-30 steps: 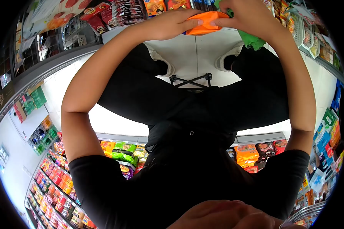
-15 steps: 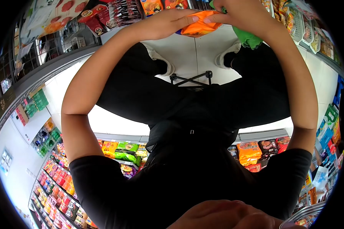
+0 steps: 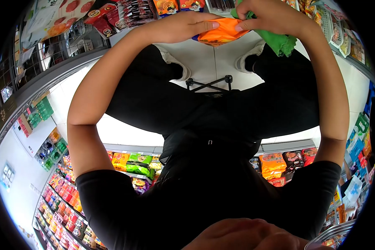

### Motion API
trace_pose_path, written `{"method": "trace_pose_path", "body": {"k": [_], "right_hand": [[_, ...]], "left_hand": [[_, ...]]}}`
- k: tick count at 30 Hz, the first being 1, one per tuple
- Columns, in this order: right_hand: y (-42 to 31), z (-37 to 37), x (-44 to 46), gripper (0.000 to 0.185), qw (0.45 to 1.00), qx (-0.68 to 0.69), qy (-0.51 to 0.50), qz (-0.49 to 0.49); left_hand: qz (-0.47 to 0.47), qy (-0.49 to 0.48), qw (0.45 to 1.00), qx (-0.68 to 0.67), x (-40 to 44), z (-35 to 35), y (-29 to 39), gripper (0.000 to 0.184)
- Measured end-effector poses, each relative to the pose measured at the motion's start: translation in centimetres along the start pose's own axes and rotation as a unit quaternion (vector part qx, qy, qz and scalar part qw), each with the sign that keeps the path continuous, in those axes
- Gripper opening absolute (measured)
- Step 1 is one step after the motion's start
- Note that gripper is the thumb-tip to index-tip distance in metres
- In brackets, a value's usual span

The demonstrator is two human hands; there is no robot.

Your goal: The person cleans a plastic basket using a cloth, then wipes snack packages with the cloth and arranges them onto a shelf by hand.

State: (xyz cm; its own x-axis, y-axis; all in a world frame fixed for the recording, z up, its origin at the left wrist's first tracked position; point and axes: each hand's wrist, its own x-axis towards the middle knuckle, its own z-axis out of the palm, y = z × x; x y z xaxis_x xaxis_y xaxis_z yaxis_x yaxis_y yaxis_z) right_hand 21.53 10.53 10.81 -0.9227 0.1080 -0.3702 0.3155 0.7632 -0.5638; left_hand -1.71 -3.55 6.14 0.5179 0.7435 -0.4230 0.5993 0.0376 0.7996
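An orange packet [image 3: 224, 32] is held up at the top centre, above the pale floor. My left hand [image 3: 191, 27] grips its left end, the thumb lying on the near face and the other fingers behind it. At its right end my right hand [image 3: 260, 17] presses with the thumb. A crumpled green cloth [image 3: 279, 41] is tucked in the fingers of that same hand and hangs down to the right. The printed lower side of the packet shows dark blue at its left corner.
Shelf goods line the top edge, with orange packs [image 3: 166, 7] and dark red packs [image 3: 106, 21]. A folding stool frame [image 3: 210, 84] stands between my feet. Baskets [image 3: 333, 35] of snacks are at the upper right. Stocked shelves [image 3: 66, 204] are behind me.
The orange packet has dropped slightly and tilted, showing more of its printed side. My right hand and the green cloth have moved a little right compared with half a second ago.
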Motion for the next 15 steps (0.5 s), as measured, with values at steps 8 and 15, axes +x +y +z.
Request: {"method": "trace_pose_path", "body": {"k": [8,15], "right_hand": [[-0.1,-0.1,-0.1,0.028,0.999,0.017,-0.046,0.005],[-1.8,0.3,-0.1,0.027,0.995,-0.076,-0.004,0.063]], "left_hand": [[0.007,0.009,0.999,-0.043,0.3,0.9,-0.2,0.051],[-0.006,0.053,0.998,-0.029,0.2,1.4,-1.1,0.052]]}}
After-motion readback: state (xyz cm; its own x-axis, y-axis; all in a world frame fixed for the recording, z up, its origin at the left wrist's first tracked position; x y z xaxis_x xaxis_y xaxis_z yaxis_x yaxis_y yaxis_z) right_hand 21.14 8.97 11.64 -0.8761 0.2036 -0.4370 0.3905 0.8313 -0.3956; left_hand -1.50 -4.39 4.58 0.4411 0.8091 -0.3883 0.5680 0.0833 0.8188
